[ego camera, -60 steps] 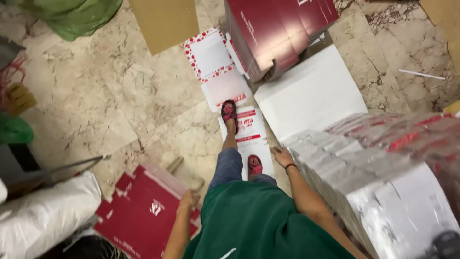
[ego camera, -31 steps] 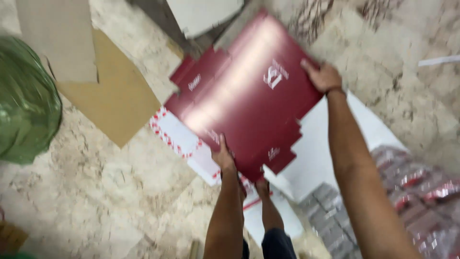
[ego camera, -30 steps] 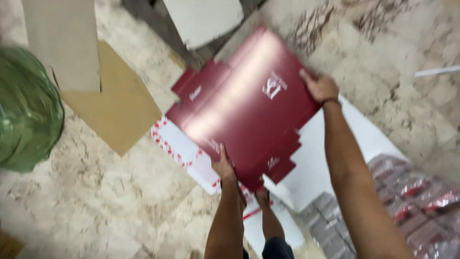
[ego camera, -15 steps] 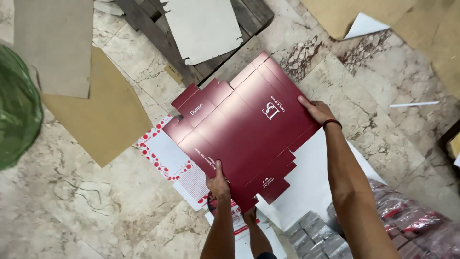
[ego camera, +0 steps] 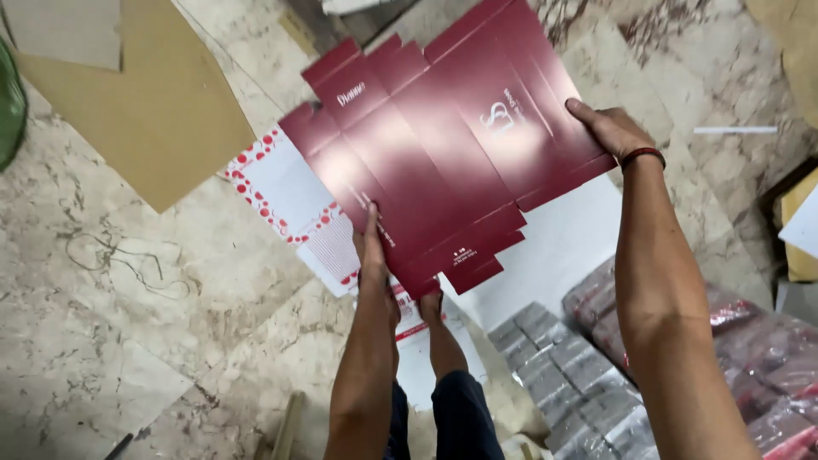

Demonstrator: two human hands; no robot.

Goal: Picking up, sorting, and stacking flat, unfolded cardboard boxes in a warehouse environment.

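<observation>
Flat carton: a dark red unfolded box blank (ego camera: 443,162), not yet a container, so nothing sits in it; I hold it spread out above the marble floor (ego camera: 128,324).
My left hand (ego camera: 372,247): fingers (ego camera: 371,223) pressed flat on the blank's near lower edge, thumb side hidden behind the card.
My right hand (ego camera: 615,132): fingers closed over the blank's right edge, the tips hidden under the card.
Under the blank: a white sheet with red dots (ego camera: 285,192) and a plain white sheet (ego camera: 554,255) lie on the floor, both partly covered.
Wrapped packs: grey bundles (ego camera: 562,375) and reddish plastic-wrapped packs (ego camera: 767,358) by my right forearm; their contents are blurred, and the picture edge cuts them off.
Brown cardboard (ego camera: 153,111): flat on the floor towards the far left, top cut off.
My leg (ego camera: 443,375): stretched out below the blank, foot hidden by it.
Green shape (ego camera: 8,102): at the left edge, too cut off to tell.
</observation>
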